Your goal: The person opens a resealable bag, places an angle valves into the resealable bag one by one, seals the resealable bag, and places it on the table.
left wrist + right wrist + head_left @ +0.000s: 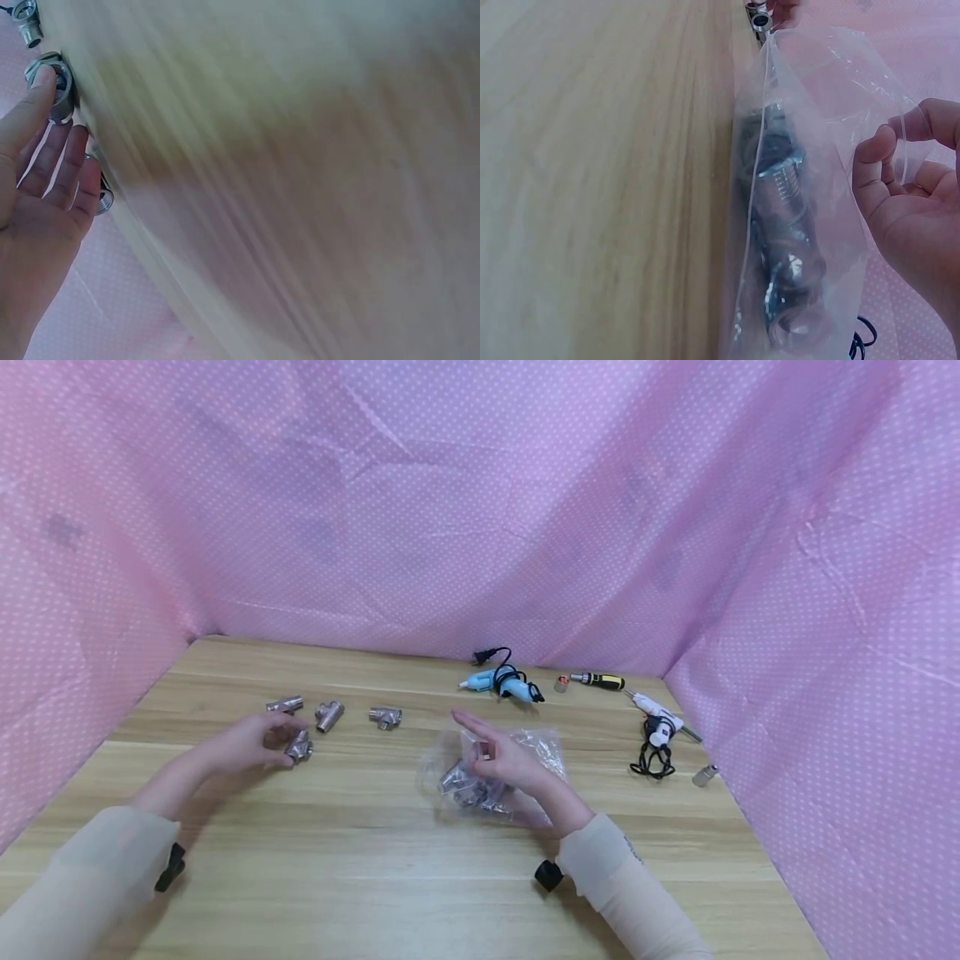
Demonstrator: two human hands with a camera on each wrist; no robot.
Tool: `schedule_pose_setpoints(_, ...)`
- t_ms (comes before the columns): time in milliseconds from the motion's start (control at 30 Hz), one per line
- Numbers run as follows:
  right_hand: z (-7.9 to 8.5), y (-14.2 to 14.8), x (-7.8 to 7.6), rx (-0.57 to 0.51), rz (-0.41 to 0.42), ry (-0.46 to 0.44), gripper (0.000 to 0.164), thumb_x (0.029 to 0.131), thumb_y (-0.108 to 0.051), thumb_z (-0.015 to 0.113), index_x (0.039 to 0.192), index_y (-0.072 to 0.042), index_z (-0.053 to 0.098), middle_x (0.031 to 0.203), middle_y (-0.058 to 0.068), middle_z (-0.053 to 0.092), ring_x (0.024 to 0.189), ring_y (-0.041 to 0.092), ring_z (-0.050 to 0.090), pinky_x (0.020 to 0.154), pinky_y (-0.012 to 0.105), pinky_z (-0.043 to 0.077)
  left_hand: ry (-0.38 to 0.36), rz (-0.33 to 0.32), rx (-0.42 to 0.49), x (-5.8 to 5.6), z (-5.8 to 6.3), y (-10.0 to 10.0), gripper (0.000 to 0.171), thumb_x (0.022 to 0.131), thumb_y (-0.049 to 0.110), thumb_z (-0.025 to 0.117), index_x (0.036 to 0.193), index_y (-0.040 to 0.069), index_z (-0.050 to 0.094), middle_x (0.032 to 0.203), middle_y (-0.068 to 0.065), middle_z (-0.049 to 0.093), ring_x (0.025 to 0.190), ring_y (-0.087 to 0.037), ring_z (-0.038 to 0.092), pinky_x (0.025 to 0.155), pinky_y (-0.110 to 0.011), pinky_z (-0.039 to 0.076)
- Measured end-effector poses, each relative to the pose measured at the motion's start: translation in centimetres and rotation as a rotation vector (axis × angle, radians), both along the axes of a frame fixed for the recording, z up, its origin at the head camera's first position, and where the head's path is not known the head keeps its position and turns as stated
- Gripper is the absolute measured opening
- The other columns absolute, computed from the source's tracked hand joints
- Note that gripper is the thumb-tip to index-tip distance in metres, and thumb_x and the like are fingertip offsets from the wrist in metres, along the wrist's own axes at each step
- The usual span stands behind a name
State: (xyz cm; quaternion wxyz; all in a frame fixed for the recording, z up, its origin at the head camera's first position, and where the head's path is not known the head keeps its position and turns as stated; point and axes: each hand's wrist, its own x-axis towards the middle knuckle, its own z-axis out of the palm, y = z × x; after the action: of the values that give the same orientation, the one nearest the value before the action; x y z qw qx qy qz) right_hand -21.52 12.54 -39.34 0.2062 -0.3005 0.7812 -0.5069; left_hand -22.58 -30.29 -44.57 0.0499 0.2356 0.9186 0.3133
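Left fingers [70,157] hold a metal fitting [300,746] between them; right fingers [934,120] pinch a clear bag [840,187].

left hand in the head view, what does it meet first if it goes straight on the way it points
The left hand would first meet the metal fitting at its fingertips, which thumb and fingers seem to pinch in the left wrist view, though depth is hard to judge.
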Motion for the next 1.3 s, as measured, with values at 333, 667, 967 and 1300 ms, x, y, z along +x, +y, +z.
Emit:
schedule_pose_setpoints(333,0.0,0.1,0.0,-0.014,0.015,-0.024,0.082,0.082,0.013,0.053,0.151,-0.012,0.017,0.155,0.007,0.021,0.077,0.019,0.054,0.054,0.025,0.046,-0.032,0.038,0.037,0.6,1.3,1.4,0.057,0.073,0.018,0.080,0.121,0.000,0.056,0.098,-0.012,0.063,0.085,-0.019,0.064,0.073,-0.029,0.056)
schedule_pose_setpoints(667,0.0,0.0,0.0,-0.017,0.031,0.007,0.083,0.081,0.014,0.053,0.151,-0.011,0.017,0.155,0.009,0.019,0.077,0.020,0.054,0.054,0.029,0.048,0.066,0.063,0.034,1.9,3.1,6.1,0.058,0.072,0.021,0.082,0.121,0.001,0.058,0.105,-0.011,0.059,0.074,-0.008,0.061,0.066,-0.023,0.053)
schedule_pose_setpoints(967,0.1,0.1,-0.2,-0.005,0.028,0.002,0.084,0.081,0.012,0.054,0.152,-0.015,0.017,0.155,0.006,0.020,0.075,0.015,0.054,0.052,0.029,0.047,-0.024,0.051,0.272,2.6,3.7,10.5,0.056,0.073,0.003,0.077,0.123,-0.003,0.053,0.107,-0.017,0.055,0.082,-0.016,0.064,0.073,-0.022,0.056)
schedule_pose_setpoints(1300,0.3,0.1,-0.3,-0.035,0.037,-0.014,0.081,0.081,0.014,0.052,0.151,-0.011,0.018,0.152,0.009,0.023,0.073,0.012,0.051,0.053,0.026,0.045,-0.189,0.085,0.499,3.1,3.0,15.6,0.062,0.071,0.004,0.079,0.125,0.000,0.049,0.109,-0.019,0.059,0.085,-0.020,0.067,0.075,-0.024,0.057)
